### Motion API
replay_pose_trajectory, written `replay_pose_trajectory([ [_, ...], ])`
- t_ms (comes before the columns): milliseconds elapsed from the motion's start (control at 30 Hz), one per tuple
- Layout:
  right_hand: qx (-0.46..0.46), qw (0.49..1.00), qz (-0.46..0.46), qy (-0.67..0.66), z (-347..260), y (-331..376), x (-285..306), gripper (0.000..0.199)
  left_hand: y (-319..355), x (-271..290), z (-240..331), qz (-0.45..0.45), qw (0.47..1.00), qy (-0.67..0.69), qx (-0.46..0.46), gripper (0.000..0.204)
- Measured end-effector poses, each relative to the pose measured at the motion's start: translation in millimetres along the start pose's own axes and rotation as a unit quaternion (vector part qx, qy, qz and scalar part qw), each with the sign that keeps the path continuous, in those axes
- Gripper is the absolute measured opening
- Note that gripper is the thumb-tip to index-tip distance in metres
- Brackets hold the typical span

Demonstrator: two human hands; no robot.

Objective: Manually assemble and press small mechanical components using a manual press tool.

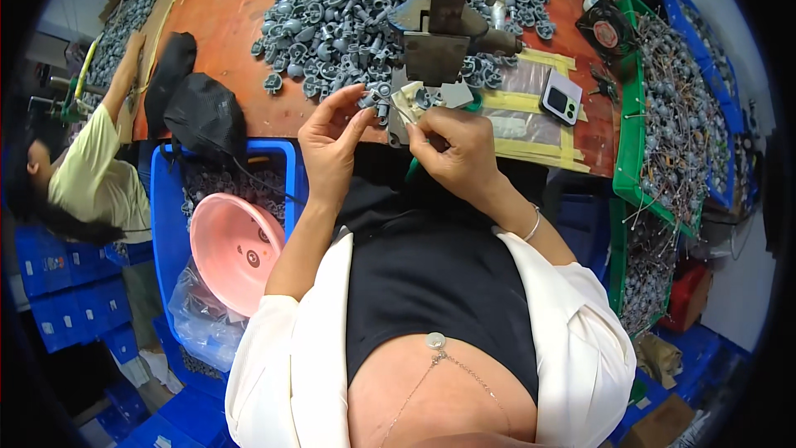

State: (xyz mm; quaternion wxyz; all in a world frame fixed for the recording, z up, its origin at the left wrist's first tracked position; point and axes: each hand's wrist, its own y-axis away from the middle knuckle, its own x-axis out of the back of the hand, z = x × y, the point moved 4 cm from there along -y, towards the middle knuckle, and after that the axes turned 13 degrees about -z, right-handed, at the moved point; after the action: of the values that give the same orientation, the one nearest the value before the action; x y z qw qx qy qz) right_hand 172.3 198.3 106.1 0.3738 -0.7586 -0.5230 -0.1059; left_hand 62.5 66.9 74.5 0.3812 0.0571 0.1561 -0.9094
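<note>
The left hand (332, 145) has its thumb and first finger apart. A small gray part (381, 101) is right at their tips, up and to the right, nearer this hand; its long side seems to point toward the person. The right hand (456, 143) curls below the metal press (435, 58). I can't tell if either hand pinches anything.

Wearing open white jacket (576, 336), loose sleeves (264, 328) | scoop-neck black top (439, 274) beneath | fine chain necklace (438, 357), round pale pendant (435, 341) | slim silvery bangle (536, 223), right wrist (519, 209)
</note>
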Motion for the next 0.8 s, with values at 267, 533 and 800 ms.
replay_pose_trajectory([
  [267,0.013,0.998,-0.059,0.030,-2,2,8,0.011,-3,12,-1,-0.032,0.997,-0.065,-0.013,0.030],
  [533,-0.045,0.989,-0.100,-0.100,2,6,7,0.008,-3,-10,6,-0.085,0.996,-0.036,-0.005,0.023],
  [800,-0.047,0.998,-0.003,-0.028,3,12,16,0.004,-9,1,6,-0.024,0.998,0.061,-0.017,0.023],
])
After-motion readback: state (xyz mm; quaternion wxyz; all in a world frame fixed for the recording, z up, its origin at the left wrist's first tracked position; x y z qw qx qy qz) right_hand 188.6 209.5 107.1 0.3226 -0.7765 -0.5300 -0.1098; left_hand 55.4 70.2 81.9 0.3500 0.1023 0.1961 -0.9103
